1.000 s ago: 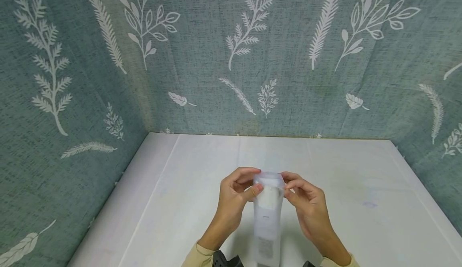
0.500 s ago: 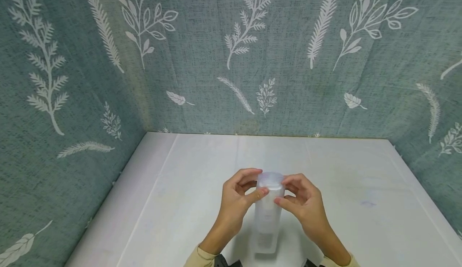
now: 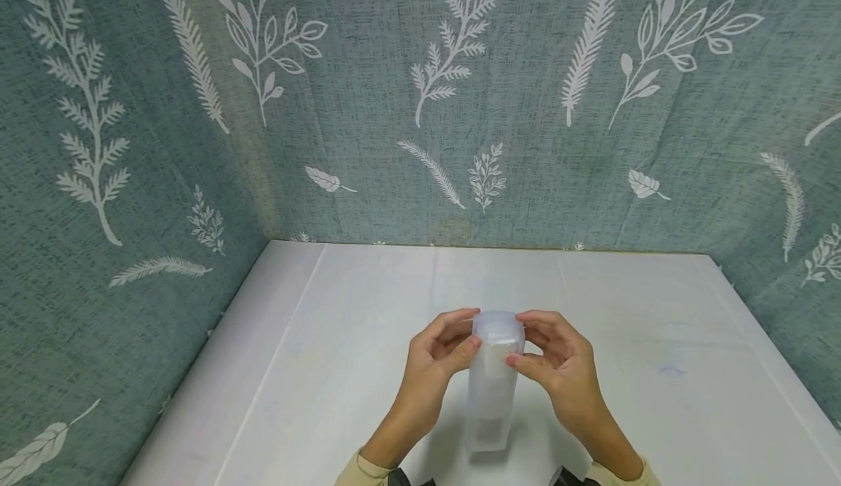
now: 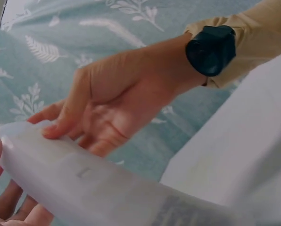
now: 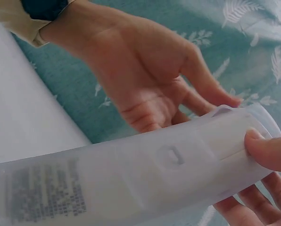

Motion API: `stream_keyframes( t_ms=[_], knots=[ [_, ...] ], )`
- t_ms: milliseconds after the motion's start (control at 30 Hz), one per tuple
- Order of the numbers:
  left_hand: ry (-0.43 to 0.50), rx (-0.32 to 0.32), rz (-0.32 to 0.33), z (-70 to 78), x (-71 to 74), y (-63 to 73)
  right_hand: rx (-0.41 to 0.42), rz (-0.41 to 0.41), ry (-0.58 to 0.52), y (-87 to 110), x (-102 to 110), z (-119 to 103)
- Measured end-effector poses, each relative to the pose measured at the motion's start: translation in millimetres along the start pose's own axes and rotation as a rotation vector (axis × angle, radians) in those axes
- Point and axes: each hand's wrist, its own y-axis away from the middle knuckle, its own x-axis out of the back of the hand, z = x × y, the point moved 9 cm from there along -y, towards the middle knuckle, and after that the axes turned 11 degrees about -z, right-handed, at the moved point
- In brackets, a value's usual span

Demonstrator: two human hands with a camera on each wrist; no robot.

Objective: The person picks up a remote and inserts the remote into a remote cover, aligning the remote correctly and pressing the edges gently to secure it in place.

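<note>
A tall frosted plastic case (image 3: 491,391) stands between my two hands, its narrow length running toward me. Its top end is paler, and something white shows through the walls. My left hand (image 3: 430,369) pinches the upper left side, with the thumb on the near face and the fingers behind. On the other side my right hand (image 3: 565,362) grips the upper right edge, also with its thumb in front. In the right wrist view the case (image 5: 117,174) shows a small raised mark and a blurred dark printed patch. The right wrist view also has the left hand (image 5: 145,70) at the top end.
A white table (image 3: 342,340) lies under the hands. Green cloth with white leaf prints (image 3: 368,106) hangs behind it and along both sides. Dark wrist cameras sit at both cuffs, one of them a round black unit (image 4: 210,51).
The lower end of the case has swung away from me, and its top has moved slightly right. My right thumb has come onto the near face; the left hand has followed slightly right.
</note>
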Motion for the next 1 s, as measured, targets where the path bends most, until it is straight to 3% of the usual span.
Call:
stream_keyframes(
  t_ms=[233,500,1000],
  knots=[
    [0.022,0.045,-0.015,-6.6,-2.4,2.2,0.009,-0.037,-0.030,-2.7,0,-4],
    [0.079,0.073,-0.086,-19.2,-2.7,4.7,-0.035,-0.068,-0.068,-4.4,0,-4],
    [0.158,0.230,-0.349,-55.1,-15.8,20.8,0.000,-0.122,-0.229,-12.6,3,-8]
  ],
)
